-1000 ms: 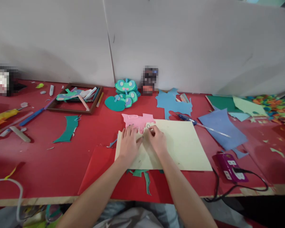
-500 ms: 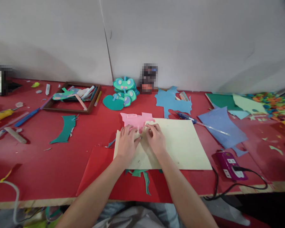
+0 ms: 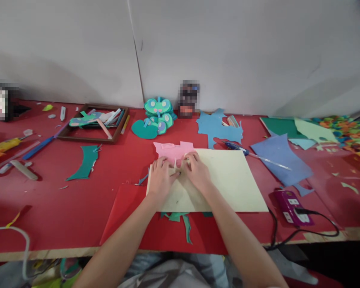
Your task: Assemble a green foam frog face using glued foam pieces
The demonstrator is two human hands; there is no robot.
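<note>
No readable text, labels, numbers or signs; dark panel (image 3: pixel 189 99) pixelated beyond reading

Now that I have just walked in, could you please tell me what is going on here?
A person is working on a pale yellow sheet, with the left hand and right hand close together near its far edge. A pink piece lies just beyond the fingertips. Whether either grip holds something small is hard to tell. Green scraps stick out at the sheet's near edge, and layered green cutouts sit farther back.
</note>
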